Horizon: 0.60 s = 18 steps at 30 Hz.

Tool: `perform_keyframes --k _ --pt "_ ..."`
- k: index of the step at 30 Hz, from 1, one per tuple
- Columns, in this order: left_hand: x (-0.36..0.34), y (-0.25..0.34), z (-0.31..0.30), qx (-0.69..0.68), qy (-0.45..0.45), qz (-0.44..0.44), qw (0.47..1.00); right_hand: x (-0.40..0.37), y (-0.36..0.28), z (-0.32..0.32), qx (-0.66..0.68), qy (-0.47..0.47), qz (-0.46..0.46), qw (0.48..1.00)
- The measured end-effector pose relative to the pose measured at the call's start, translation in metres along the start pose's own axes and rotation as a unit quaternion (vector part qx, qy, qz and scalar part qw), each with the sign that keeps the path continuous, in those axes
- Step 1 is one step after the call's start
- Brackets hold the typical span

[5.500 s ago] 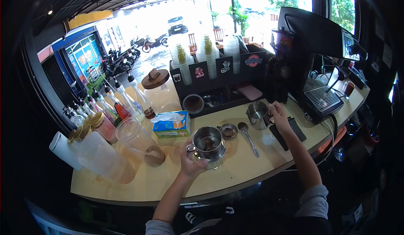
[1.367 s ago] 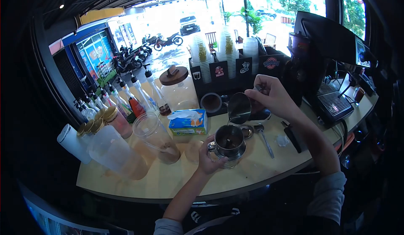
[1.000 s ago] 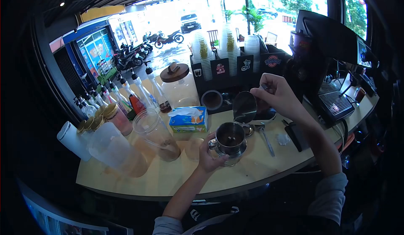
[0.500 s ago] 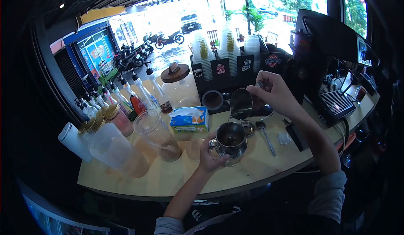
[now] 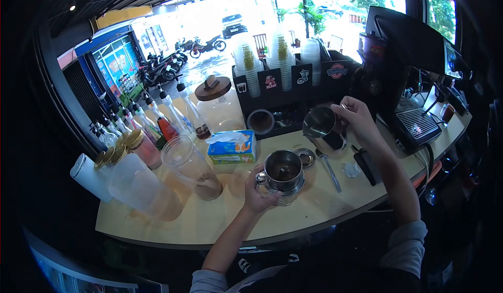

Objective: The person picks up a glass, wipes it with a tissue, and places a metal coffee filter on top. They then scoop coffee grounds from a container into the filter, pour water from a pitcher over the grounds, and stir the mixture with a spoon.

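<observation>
My left hand (image 5: 258, 197) is closed around a metal drip coffee filter (image 5: 283, 180) that stands on a glass, its fingers by the filter's handle. Dark liquid shows inside the filter. To the right and above, my right hand (image 5: 357, 119) grips a metal pitcher (image 5: 318, 123) by its handle, with the pitcher's open mouth facing me. No stream runs from its spout. Just beyond the filter lies a round metal lid (image 5: 305, 158). A spoon (image 5: 329, 171) rests on the counter right of the filter.
Left of my hands stand a tall clear container (image 5: 181, 154), a larger plastic jug (image 5: 137, 180) and a tissue box (image 5: 232, 149). Syrup bottles (image 5: 166, 128) line the left side. Behind is a black cup rack (image 5: 283, 83); an espresso machine (image 5: 411, 120) stands at right.
My right hand has moved right with the pitcher, away from above the filter. The thin stream from its spout has stopped. My left hand stays on the filter.
</observation>
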State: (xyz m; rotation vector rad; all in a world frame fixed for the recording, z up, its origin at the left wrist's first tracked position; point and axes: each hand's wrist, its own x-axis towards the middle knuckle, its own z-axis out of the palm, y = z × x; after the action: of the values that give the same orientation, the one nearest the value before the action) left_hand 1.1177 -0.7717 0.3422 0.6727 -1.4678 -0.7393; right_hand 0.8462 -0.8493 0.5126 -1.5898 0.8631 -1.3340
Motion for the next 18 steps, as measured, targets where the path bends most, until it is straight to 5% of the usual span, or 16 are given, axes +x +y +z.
perform_keyframes --k 10,18 --pt "0.004 0.008 0.005 -0.022 0.009 -0.003 1.0 -0.006 0.144 -0.065 0.052 0.193 0.038 0.979" --pt "0.005 0.012 0.005 -0.028 -0.001 -0.013 1.0 -0.006 0.188 -0.058 0.174 0.203 0.045 0.963"
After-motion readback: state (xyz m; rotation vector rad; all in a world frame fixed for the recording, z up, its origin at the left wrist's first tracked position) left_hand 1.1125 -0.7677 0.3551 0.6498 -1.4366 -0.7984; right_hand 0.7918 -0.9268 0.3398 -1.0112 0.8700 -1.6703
